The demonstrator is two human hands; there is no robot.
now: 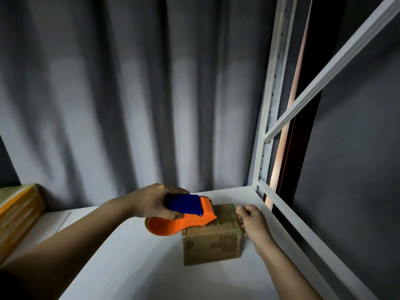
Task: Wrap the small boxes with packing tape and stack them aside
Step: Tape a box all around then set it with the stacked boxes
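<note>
Brown cardboard, printed lettering on the near face: the small box (212, 241) is sitting on the white shelf surface (121, 256), right of centre, glossy where tape seems to be covering it already.

Right hand (252, 223) is pressing against the box's right side, fingers curled at the top right edge, steadying it.

Left hand (153, 202) is gripping the blue handle of the orange tape dispenser (186, 215), fingers wrapped round it. Dispenser nose is touching the far part of the box top; its round orange body is hanging off the left of the box.

Judgement: a strip is being laid or cut across the top.

Risks: box looks light, so a pull on the tape may be dragging or tipping it if the right hand eases off. Right fingers are lying near the dispenser's nose; the cutter could be nicking them. A slanted pull would crease the strip.

Far left, taped boxes (18, 215) are stacked at the shelf edge. Behind, a grey curtain (129, 94) is hanging; white rack uprights (268, 118) far right.
</note>
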